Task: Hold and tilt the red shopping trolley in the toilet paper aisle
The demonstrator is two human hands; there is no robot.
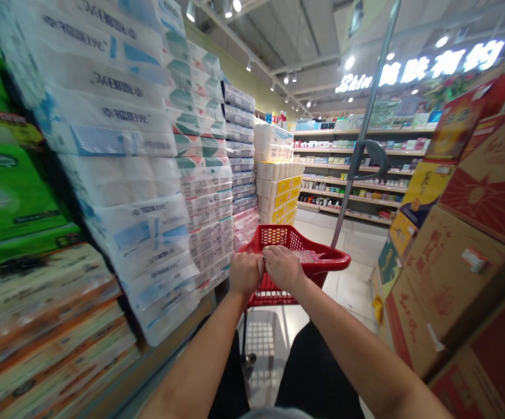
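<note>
A red plastic shopping cart (pixel 337 259) stands right in front of my body, its basket walls pierced with a grid of holes. My left hand (pixel 246 272) is closed around the near edge of the cart, where its handle runs. Beside it my right hand (pixel 282 267) is wrapped over the same handle, thumbs almost touching. Both hands hide most of the handle. A flat pinkish panel (pixel 307 256) shows just right of my right hand; I cannot tell its kind. One dark wheel (pixel 249 364) is visible below the basket, near my legs.
Tall stacks of packaged tissue rolls (pixel 134 174) line the left side, close to the cart. Piled cardboard boxes (pixel 462 279) border the right. A slanting metal pole (pixel 347 201) with a grey loop rises ahead right. Stocked shelves (pixel 357 183) stand across the pale floor (pixel 322 230).
</note>
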